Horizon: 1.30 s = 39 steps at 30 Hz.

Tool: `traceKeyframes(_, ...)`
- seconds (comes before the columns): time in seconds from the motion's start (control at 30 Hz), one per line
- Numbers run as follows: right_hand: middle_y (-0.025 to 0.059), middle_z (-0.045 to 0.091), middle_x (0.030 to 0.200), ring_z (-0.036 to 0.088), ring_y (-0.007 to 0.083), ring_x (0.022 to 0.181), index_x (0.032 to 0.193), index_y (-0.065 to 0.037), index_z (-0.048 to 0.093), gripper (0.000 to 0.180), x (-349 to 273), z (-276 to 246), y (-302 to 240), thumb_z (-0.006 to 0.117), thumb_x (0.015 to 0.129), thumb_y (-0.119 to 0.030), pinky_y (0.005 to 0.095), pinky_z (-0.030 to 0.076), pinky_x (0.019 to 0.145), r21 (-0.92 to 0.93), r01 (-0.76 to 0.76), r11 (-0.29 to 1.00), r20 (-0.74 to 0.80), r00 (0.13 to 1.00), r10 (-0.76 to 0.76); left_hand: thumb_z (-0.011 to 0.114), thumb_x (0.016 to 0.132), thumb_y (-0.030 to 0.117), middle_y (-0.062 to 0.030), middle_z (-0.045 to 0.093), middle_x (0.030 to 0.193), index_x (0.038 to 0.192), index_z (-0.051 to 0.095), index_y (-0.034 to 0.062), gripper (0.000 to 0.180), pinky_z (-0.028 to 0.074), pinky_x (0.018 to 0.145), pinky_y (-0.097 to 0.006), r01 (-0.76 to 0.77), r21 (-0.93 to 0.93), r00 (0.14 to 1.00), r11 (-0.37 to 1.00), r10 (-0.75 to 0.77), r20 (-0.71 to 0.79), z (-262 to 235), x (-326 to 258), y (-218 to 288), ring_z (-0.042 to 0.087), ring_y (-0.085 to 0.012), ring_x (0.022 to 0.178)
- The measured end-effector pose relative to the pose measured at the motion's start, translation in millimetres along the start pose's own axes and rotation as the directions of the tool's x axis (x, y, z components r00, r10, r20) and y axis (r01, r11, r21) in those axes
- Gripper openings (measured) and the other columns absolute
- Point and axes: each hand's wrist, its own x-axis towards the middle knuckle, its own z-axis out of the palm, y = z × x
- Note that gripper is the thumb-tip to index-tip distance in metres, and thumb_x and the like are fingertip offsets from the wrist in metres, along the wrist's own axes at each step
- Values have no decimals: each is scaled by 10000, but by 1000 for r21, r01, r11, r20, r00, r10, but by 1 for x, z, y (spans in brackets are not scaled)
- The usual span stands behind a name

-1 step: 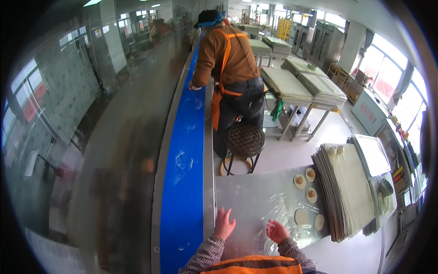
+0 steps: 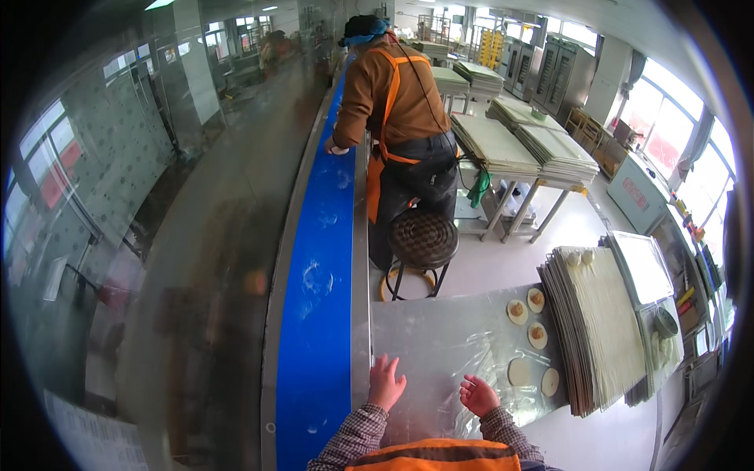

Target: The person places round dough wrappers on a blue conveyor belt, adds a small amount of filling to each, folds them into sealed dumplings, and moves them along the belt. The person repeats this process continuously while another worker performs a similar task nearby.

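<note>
Steel worktop (image 2: 424, 330) under empty, open-gripped left hand (image 2: 386, 383) and right hand (image 2: 478, 395).

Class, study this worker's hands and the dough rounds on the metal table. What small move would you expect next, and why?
Probably the right hand reaches right to the nearest plain dough round. Both hands are empty; the left hand rests at the table's edge beside the blue belt.

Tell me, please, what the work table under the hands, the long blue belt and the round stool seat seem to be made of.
Work table: likely stainless steel, grey and dully reflective. Blue belt: probably smooth plastic or rubber, glossy, with pale smears. Stool seat: dark, with a fine woven or perforated pattern; material unclear.
</note>
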Motion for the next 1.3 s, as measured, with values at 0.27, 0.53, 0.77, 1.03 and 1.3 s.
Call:
traceKeyframes(0.27, 67, 608, 749, 572, 162, 622, 912, -24, 596, 174, -1, 15, -28, 567, 898, -194, 277, 450, 561, -503, 222, 835, -88, 948, -305, 593, 825, 128, -235, 600, 1111, 1131, 574, -28, 344, 455, 921, -393, 155, -339, 966, 928, -71, 249, 7, 5, 25, 566, -367, 1060)
traceKeyframes(0.53, 37, 648, 852, 619, 137, 748, 1004, -48, 641, 227, 4, -68, -210, 617, 838, -201, 284, 503, 661, -649, 380, 659, -232, 727, -647, 625, 821, 129, -169, 668, 948, 1066, 611, -10, 282, 523, 745, -335, 119, -302, 927, 946, 4, 376, 66, 41, 77, 660, -258, 853)
traceKeyframes(0.77, 145, 682, 956, 648, 225, 892, 1026, -15, 669, 278, 74, -89, -312, 625, 811, -186, 305, 493, 815, -988, 134, 78, 41, 714, -699, 660, 796, 281, -220, 583, 1161, 1239, 499, -17, 558, 452, 914, -409, -86, -162, 919, 983, 141, 367, 219, 212, 192, 562, -338, 1074)
traceKeyframes(1.03, 162, 667, 987, 633, 285, 946, 1060, -60, 665, 323, 127, -80, -332, 632, 786, -225, 360, 485, 848, -996, -42, -74, 3, 852, -523, 781, 658, 302, -196, 570, 1171, 1150, 532, -5, 631, 449, 914, -385, 73, 255, 696, 964, -233, 680, 305, 285, 239, 550, -318, 1086)
traceKeyframes(1.3, 107, 673, 923, 643, 214, 881, 1034, -37, 634, 275, 120, -81, -327, 681, 770, -98, 307, 495, 809, -973, 228, 26, 183, 842, -507, 818, 581, 202, -168, 611, 1048, 1104, 521, 26, 627, 470, 873, -350, 61, -59, 742, 996, -5, 671, 273, 248, 252, 593, -304, 996)
